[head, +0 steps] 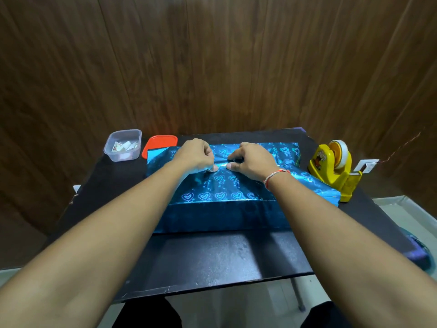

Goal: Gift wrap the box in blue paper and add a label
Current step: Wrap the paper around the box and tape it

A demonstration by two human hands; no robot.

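Note:
The box [220,216] lies in the middle of the black table, covered in shiny blue paper [220,185] printed with hearts. Loose ends of the paper stick out past the box on the left and right. Both my hands rest on the box's top near its far edge, where the paper edges meet. My left hand [196,155] has its fingers curled and its thumb tip down on the seam. My right hand [251,159] mirrors it, fingers curled, thumb pressing the paper. The two thumbs nearly touch. I cannot tell if a strip of tape lies under them.
A clear plastic tub [123,145] with small label cards stands at the back left, its red lid [160,143] beside it. A yellow tape dispenser [333,166] stands at the right of the box. The black table [212,256] ends close to me; a wooden wall rises behind.

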